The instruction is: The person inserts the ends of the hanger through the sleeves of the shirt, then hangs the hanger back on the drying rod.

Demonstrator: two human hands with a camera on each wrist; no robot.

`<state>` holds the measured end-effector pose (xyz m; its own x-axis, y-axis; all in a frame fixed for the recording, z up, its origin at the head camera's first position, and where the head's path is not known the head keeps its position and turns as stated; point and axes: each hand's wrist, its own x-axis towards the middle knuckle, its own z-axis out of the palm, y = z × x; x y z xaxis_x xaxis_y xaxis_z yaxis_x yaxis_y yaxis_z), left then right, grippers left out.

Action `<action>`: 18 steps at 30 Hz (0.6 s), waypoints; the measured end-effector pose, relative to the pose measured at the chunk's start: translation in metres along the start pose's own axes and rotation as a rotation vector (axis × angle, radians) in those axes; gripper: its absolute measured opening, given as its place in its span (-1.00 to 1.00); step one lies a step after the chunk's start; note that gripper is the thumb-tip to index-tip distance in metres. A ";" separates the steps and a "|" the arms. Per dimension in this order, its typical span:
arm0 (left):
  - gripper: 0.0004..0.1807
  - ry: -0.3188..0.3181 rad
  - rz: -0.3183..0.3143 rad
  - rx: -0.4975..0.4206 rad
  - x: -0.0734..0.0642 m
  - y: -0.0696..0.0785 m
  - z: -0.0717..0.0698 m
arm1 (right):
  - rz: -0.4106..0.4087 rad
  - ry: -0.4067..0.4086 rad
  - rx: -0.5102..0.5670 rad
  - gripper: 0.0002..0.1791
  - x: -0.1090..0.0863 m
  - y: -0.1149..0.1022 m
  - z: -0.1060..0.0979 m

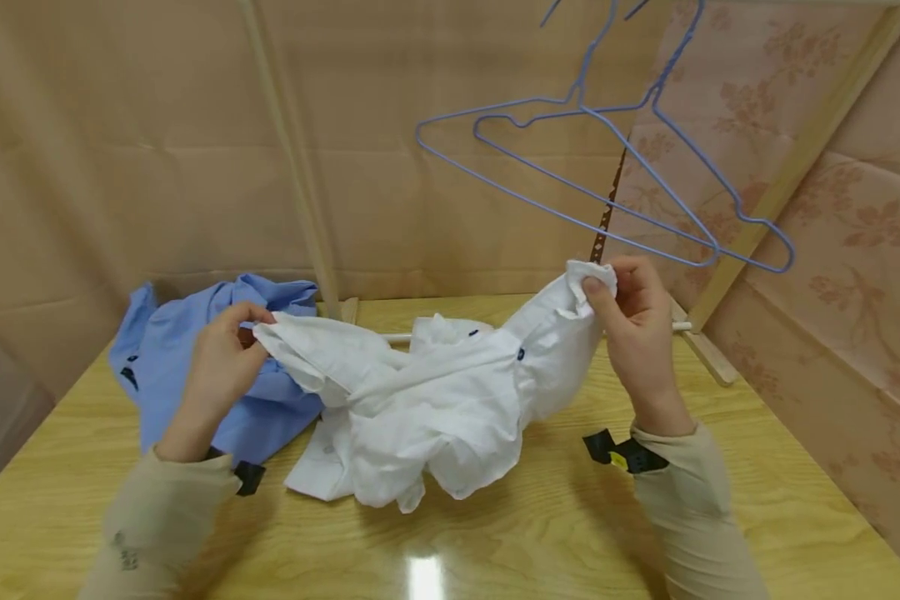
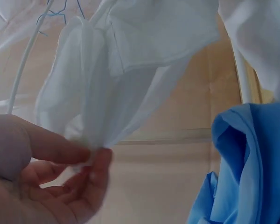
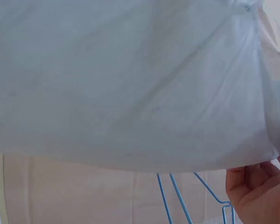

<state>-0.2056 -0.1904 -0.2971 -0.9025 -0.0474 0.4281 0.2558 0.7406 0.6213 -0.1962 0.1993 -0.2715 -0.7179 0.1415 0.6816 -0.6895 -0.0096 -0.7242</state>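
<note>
Pinched near its left end between the thumb and curled fingers of the left hand (image 1: 221, 358), a white garment (image 1: 435, 408) is held up over the wooden table (image 1: 510, 558). Behind and beside that hand, a crumpled blue garment (image 1: 168, 358) is laid on the table's left side, and a tan sleeve (image 1: 150, 517) is worn on the forearm, with a black tab (image 1: 250, 478) seen at the cuff. Farther back, a slanting wooden post (image 1: 292, 158) is stood before a plain tan curtain (image 1: 150, 150). Mid-table, the white garment is bunched in loose folds between the hands, a white rod (image 1: 399, 337) being partly hidden behind it; a dark button (image 1: 521, 354) is shown toward its right. Above, two blue wire hangers (image 1: 581, 107) are hung with their outlines overlapping. At right, the garment's raised corner is gripped between thumb and bent fingers by the right hand (image 1: 637, 329), before a flower-patterned cloth (image 1: 870, 283).
</note>
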 end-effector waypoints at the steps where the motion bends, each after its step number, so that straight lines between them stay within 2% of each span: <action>1: -0.76 -0.001 0.022 0.031 -0.001 0.001 0.000 | 0.008 -0.015 -0.002 -0.86 -0.001 0.000 0.001; 6: -0.66 -0.004 0.118 0.106 -0.005 0.009 0.004 | 0.033 -0.075 -0.100 -0.93 -0.005 0.000 0.007; 8: -0.67 0.030 0.155 0.098 -0.008 0.013 0.008 | 0.038 -0.099 -0.152 -0.95 -0.008 -0.002 0.011; 11: -0.69 0.106 0.245 0.078 -0.012 0.022 0.015 | 0.026 -0.123 -0.215 -0.89 -0.012 -0.005 0.015; 14: -0.64 0.135 0.379 0.064 -0.017 0.031 0.023 | 0.001 -0.128 -0.194 -0.87 -0.015 -0.009 0.019; 18: -0.51 0.049 0.586 0.042 -0.024 0.042 0.034 | -0.068 -0.101 -0.129 -0.85 -0.021 -0.016 0.023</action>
<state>-0.1845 -0.1357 -0.3037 -0.5974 0.3471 0.7229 0.6920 0.6786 0.2461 -0.1727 0.1737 -0.2716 -0.6808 0.0370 0.7315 -0.7231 0.1250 -0.6794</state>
